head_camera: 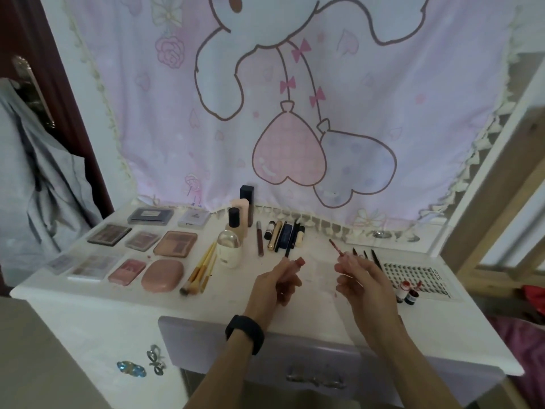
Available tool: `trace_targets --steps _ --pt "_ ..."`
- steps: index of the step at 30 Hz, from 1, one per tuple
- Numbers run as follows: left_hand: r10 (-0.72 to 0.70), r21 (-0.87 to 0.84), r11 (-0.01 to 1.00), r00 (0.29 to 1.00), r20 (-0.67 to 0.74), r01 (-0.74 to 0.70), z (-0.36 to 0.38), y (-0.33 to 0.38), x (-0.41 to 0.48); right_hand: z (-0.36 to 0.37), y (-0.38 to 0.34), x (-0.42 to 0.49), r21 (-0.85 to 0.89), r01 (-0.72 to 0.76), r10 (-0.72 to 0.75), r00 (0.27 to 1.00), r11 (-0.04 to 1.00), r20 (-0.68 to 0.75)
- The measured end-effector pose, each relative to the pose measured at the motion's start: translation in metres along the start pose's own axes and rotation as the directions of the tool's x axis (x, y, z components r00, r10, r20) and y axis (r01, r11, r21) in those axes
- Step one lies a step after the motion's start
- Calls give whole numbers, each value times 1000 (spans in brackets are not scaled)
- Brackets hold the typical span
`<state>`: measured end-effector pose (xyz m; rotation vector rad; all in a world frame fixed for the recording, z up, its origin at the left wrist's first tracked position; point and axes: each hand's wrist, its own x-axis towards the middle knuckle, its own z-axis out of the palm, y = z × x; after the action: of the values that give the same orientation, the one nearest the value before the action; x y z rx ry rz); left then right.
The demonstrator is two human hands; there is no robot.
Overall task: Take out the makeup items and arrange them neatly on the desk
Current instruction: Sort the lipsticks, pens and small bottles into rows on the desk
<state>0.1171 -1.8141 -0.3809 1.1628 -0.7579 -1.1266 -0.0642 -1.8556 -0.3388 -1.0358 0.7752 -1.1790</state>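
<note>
My left hand [277, 283] grips a small pinkish-red lip gloss tube [300, 262] over the middle of the white desk [124, 308]. My right hand [358, 278] pinches the tube's wand [336, 247], pulled out and pointing up-left with a red tip. Several eyeshadow and blush palettes [175, 243] lie in rows at the left, with a pink oval compact [162, 275] in front. Makeup brushes [202, 268] lie beside a white round-capped bottle [230, 249]. A row of pens and tubes [283, 236] lies behind my hands.
Foundation bottles [241, 214] stand at the desk's back. Tweezers [376, 258], a false-lash tray [415, 274] and two small bottles [407, 293] sit at the right. A lilac drawer front [295, 355] juts out below my wrists. A cartoon curtain [295, 113] hangs behind; a wooden frame [495, 184] stands right.
</note>
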Motion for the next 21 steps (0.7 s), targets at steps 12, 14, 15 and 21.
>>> trace_targets --steps 12,14,15,21 --pt "37 212 977 997 -66 -22 14 17 -16 -57 -10 -44 188 -107 117 992 976 -45" --pt "67 292 955 997 -30 -55 23 15 -18 -82 -9 -55 156 -94 103 993 983 -54" --pt "78 325 943 997 0 -74 30 13 -19 -95 -10 -61 128 -81 89 994 988 -57" --pt "102 434 885 979 176 -170 92 3 -21 -160 -26 -81 -125 14 -34 986 992 -163"
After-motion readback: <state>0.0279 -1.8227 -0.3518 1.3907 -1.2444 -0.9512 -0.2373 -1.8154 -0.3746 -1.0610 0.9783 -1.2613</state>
